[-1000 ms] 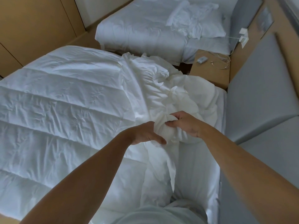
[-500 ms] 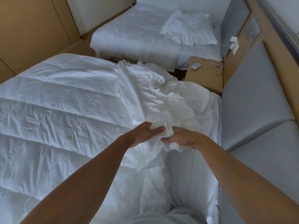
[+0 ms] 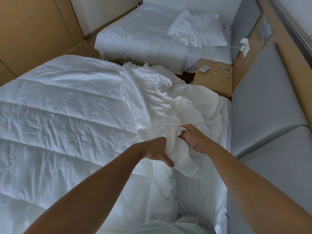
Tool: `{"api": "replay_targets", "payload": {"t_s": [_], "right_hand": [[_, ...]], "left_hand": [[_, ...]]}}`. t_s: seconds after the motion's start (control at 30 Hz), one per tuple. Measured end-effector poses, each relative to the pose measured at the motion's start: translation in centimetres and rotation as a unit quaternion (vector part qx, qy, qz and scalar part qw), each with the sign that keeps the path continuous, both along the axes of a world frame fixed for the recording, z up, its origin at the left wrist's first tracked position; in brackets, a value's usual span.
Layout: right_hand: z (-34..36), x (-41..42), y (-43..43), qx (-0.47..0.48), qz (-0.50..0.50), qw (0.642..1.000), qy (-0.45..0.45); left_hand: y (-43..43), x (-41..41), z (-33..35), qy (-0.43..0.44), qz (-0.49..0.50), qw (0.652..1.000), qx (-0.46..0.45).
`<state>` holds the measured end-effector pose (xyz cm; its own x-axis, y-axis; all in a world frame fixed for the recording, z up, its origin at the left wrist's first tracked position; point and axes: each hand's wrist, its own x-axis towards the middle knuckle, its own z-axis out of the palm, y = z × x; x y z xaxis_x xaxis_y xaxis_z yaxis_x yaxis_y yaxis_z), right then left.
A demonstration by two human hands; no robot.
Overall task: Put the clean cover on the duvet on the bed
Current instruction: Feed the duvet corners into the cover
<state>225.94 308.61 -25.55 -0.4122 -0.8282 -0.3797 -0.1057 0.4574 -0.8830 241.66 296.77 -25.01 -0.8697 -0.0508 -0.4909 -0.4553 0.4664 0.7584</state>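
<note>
Fabric is what has changed most. Over the last second we have drawn more of the duvet cover (image 3: 168, 102) into our grip, and the wad between our hands is now thicker, with a loose tail hanging below it.

Our left hand (image 3: 156, 152) has rolled over since half a second ago. Its thumb now points down and toward us, while its fingers are buried in the wad, clenched round it as far as we can see. Our right hand (image 3: 194, 139) has moved up a little and apart from the left, its fingers curled into a fresh fold of the same cloth.

The rest of the cover lies crumpled along the right side of the bed (image 3: 206, 196), partly on the quilted duvet (image 3: 67, 124), which is spread flat and bare and has not moved.

We judge that we are feeding the cover hand over hand to find a corner or its opening. That puts the task at an early stage, since no part of the duvet is inside yet. The second bed (image 3: 143, 41) beyond carries other loose linen.
</note>
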Motion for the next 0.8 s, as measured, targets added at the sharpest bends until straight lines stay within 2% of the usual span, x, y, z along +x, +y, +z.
{"api": "replay_targets", "payload": {"t_s": [0.1,0.13,0.2,0.27,0.33,0.4,0.47,0.63,0.73,0.8], "right_hand": [[-0.5,-0.1,-0.3,0.025,-0.014,1.000,-0.007],[-0.6,-0.1,-0.4,0.032,-0.020,0.999,-0.008],[-0.8,-0.4,-0.5,0.048,-0.017,0.999,-0.005],[-0.9,-0.6,-0.3,0.077,0.004,0.997,-0.025],[-0.8,-0.7,0.3,0.102,0.026,0.988,-0.109],[-0.7,-1.0,1.0,0.108,0.046,0.972,-0.205],[-0.7,-1.2,1.6,0.098,0.077,0.961,-0.247],[-0.2,-0.6,1.4,0.071,0.160,0.980,-0.098],[0.2,-1.0,1.2,0.016,0.092,0.983,-0.158],[0.3,-1.7,1.1,-0.018,0.040,0.981,-0.190]], "left_hand": [[0.5,-0.9,-0.1,-0.038,-0.081,0.981,-0.174],[0.7,-1.0,-0.3,-0.034,-0.076,0.977,-0.194],[0.6,-1.2,-0.6,0.000,-0.043,0.988,-0.151],[0.1,-1.0,-0.5,0.034,0.007,0.998,-0.059],[-0.5,-0.7,-0.2,0.061,0.098,0.993,0.026],[-1.0,-0.7,-0.1,0.079,0.151,0.984,0.043],[-0.9,-0.8,-0.2,0.101,0.174,0.978,0.046],[-0.1,-1.2,-0.7,0.150,0.266,0.946,0.105],[-0.1,-1.4,-0.4,0.153,0.296,0.924,0.189],[-0.4,-1.5,0.0,0.125,0.241,0.935,0.230]]}}
